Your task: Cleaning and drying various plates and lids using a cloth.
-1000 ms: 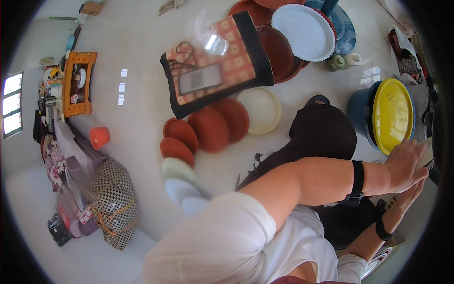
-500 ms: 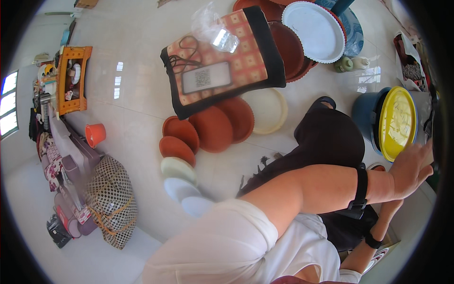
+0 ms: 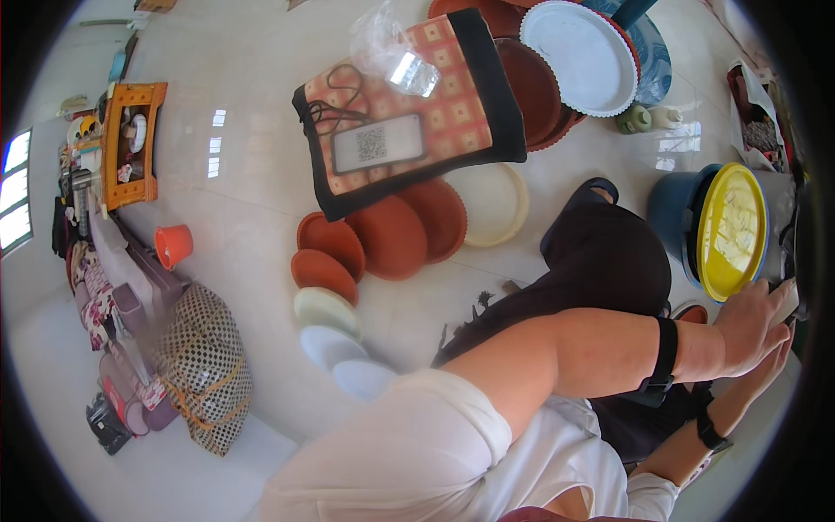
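At the right rim of the view my left hand (image 3: 746, 332) reaches out, fingers stretched and thumb apart. A dark object (image 3: 804, 252), cut off by the rim, is close to its fingertips; whether they touch it cannot be told. Just below and partly behind it, my right hand (image 3: 758, 372) is raised with its fingers extended. Nothing is clearly seen in either hand. A black strap (image 3: 665, 355) circles my left forearm and a black band (image 3: 712, 431) my right wrist. The yellow lid (image 3: 732, 230) leans upright against a blue bucket (image 3: 674, 222) just above my left hand.
Terracotta saucers (image 3: 389, 237), a cream saucer (image 3: 491, 205) and white ones lie on the tiled floor. Behind them a patterned bag (image 3: 465, 91) carries a phone-like card (image 3: 378, 143) and clear plastic. Further left are a red bucket (image 3: 174, 246) and a checked sack (image 3: 204, 370).
My left hand has lowered slightly, away from the yellow lid. My right hand has risen and moved outward from behind it, so its fingers now show beside the left.
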Action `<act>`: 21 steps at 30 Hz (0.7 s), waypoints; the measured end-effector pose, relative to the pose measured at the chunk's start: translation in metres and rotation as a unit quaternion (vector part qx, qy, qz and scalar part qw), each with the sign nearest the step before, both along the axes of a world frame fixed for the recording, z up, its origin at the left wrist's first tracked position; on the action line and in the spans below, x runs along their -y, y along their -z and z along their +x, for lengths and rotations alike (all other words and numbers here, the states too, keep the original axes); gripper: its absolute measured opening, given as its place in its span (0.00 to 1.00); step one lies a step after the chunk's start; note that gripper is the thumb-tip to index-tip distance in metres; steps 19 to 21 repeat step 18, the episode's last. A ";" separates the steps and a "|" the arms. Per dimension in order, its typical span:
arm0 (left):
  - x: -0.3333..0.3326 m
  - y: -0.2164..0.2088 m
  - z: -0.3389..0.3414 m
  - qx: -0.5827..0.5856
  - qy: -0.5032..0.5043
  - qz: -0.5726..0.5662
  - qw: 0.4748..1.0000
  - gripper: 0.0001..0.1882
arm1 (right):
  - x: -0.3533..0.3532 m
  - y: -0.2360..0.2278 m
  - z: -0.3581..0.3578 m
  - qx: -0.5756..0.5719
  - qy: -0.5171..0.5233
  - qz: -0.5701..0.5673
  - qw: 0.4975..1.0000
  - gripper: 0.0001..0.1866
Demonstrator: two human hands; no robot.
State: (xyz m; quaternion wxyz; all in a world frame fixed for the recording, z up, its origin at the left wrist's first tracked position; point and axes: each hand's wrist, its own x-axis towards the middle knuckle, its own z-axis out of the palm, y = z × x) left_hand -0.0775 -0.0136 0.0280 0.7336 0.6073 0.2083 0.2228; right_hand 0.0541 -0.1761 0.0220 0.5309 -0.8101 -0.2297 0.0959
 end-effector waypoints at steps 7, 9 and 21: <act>0.001 0.012 0.010 0.023 -0.083 -0.018 0.996 0.33 | 0.000 0.007 -0.044 0.013 -0.066 -0.078 0.995 0.13; 0.005 0.014 0.018 0.026 -0.116 -0.016 0.993 0.33 | 0.009 0.007 -0.050 0.007 -0.074 -0.101 0.992 0.12; 0.025 0.010 0.030 0.078 -0.185 -0.019 0.979 0.30 | 0.050 0.029 -0.034 0.155 -0.282 -0.287 0.902 0.09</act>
